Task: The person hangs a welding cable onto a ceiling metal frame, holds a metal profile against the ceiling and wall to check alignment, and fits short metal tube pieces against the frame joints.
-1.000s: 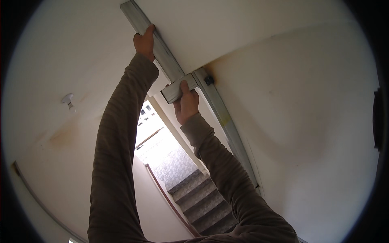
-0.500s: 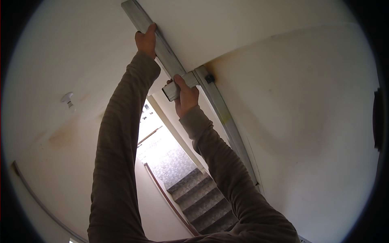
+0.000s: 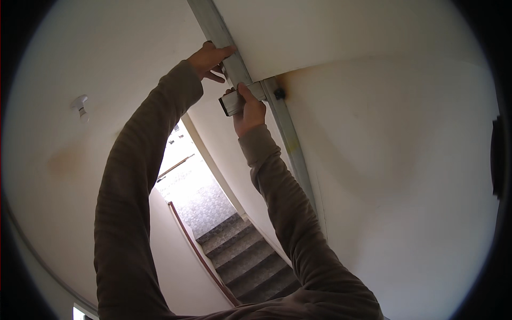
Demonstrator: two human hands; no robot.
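A long grey metal channel (image 3: pixel 213 24) slants down from the top of the view along the white surface overhead. My left hand (image 3: pixel 207 60) is at its left edge, fingers spread, one fingertip lying on the channel's face. Just below, my right hand (image 3: pixel 250 116) is wrapped around a short grey metal channel piece (image 3: pixel 229 104), thumb on top. This piece sits crosswise at the long channel's lower end, its dark end facing left. Its right end meets a second metal channel (image 3: pixel 292 140) running downward; whether they are joined I cannot tell.
A small black fitting (image 3: pixel 279 94) sits beside the second channel, near a brown stain. At left hangs a light bulb in a white holder (image 3: pixel 81 108). Below are grey stairs (image 3: pixel 242 250) with a reddish-brown handrail (image 3: pixel 192 240). A dark object (image 3: pixel 497 157) is at the right rim.
My left hand has slid down the long channel toward my right hand, and its fingers have spread from a grip. My right hand keeps hold of the short piece. The view has shifted.
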